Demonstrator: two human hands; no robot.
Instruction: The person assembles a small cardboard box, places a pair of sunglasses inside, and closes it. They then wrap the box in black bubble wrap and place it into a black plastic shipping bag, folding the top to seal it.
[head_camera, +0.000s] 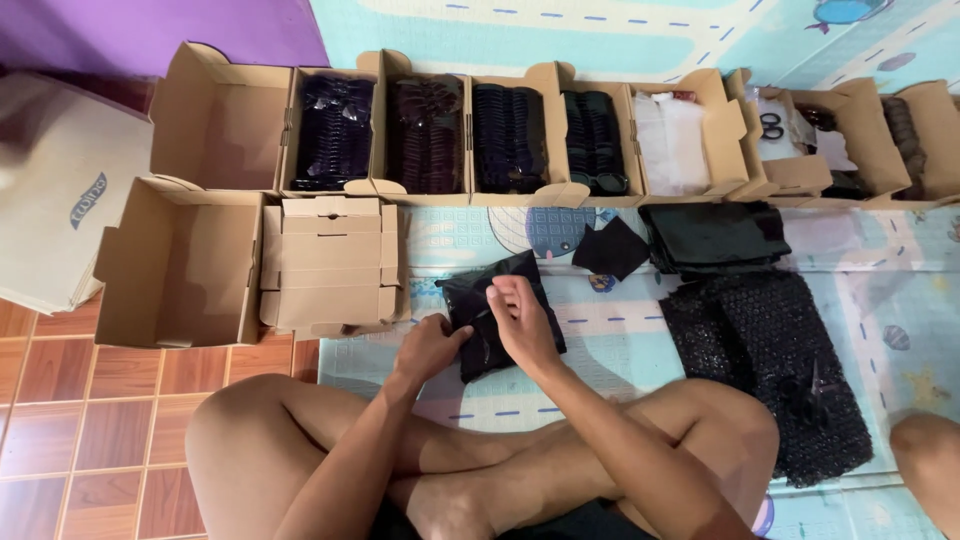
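Cardboard boxes line the far edge of the mat: an empty open brown carton (215, 125) at the left end, then four open cartons packed with rows of dark sunglasses (432, 135), then a carton holding folded white cloth (672, 145), and more cartons to the right with mixed dark items, too small to tell. Nearer, a second empty open carton (180, 265) sits beside a stack of flat folded cardboard boxes (330, 262).

Surface: pale blue play mat with printed road pattern (620, 330), laid over reddish-brown floor tiles (90, 400); purple wall (150, 30) at top left.

Black plastic pouch (500, 315) lies on the mat just ahead of the person's crossed legs. Left hand (430, 348) rests on its near left edge, fingers curled, pinning it. Right hand (520, 320) lies on top, fingertips bent and pinching the pouch's upper part.

Right of it: small black cloth square (612, 247), stack of black bags (715, 235), heap of black bubble wrap (770, 350).
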